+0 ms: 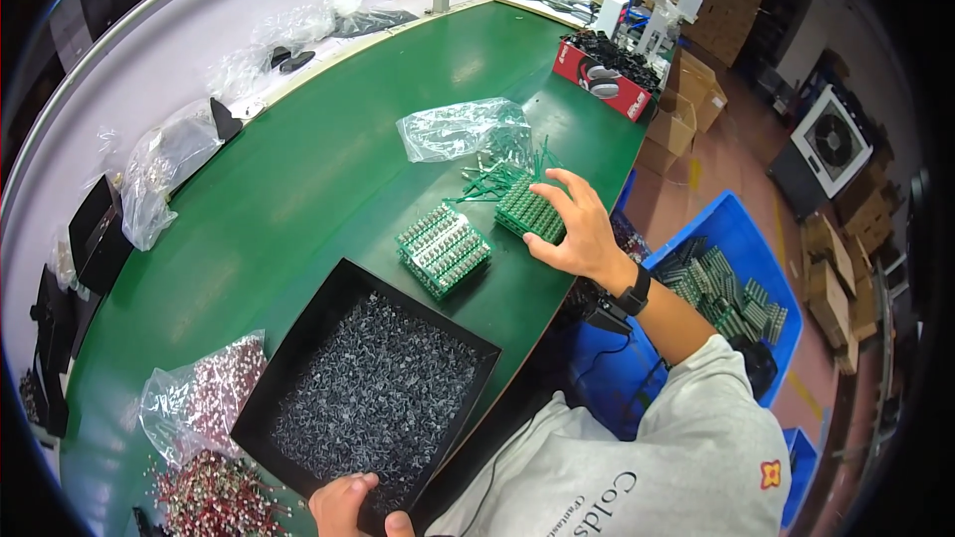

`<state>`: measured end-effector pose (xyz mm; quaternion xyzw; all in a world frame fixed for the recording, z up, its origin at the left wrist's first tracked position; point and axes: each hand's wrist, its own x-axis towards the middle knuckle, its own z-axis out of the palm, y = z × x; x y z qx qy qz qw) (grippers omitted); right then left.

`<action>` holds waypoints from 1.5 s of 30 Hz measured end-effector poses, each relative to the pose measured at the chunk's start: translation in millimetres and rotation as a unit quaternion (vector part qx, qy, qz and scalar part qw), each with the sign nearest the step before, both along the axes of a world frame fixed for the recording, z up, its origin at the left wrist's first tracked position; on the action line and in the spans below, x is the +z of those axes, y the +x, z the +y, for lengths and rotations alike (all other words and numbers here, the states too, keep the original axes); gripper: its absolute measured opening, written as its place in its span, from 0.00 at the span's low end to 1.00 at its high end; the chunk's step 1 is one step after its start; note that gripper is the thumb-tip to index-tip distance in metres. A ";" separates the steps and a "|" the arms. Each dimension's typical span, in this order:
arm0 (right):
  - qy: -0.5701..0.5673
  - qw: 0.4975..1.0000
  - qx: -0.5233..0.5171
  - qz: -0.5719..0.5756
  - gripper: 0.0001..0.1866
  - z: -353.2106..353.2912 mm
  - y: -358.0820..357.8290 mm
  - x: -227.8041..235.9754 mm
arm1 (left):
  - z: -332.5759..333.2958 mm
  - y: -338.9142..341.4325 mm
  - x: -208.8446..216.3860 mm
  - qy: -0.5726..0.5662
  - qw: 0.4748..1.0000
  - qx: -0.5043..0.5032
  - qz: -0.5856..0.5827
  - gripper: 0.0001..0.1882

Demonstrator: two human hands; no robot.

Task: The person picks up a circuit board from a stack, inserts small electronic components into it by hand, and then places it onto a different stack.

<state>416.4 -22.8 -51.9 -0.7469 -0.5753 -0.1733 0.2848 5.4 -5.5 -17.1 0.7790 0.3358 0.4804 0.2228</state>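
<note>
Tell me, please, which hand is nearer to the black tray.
Left: the left hand is at the near edge of the black tray, while the right hand is beyond its far right side, at a stack of green boards.

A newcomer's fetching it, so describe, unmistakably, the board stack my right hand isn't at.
On the long green table, find the black tray of small grey pieces. Just beyond its far edge sits a blocky board stack. Silvery rows on top set it apart from the plainer green stack at your right hand.
</note>
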 end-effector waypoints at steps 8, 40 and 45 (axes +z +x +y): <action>-0.102 0.935 0.335 0.046 0.47 52.2 -30.5 38.8 | -4.7 3.4 1.1 -0.012 1.000 -0.009 -0.001 0.22; -0.173 0.629 0.732 0.196 0.62 111.1 -203.8 110.5 | 35.0 0.3 14.0 -0.117 0.985 -0.080 -0.097 0.73; -0.172 0.643 0.732 0.148 0.59 113.0 -211.9 105.7 | 36.0 -10.8 18.9 -0.168 0.975 -0.087 -0.113 0.71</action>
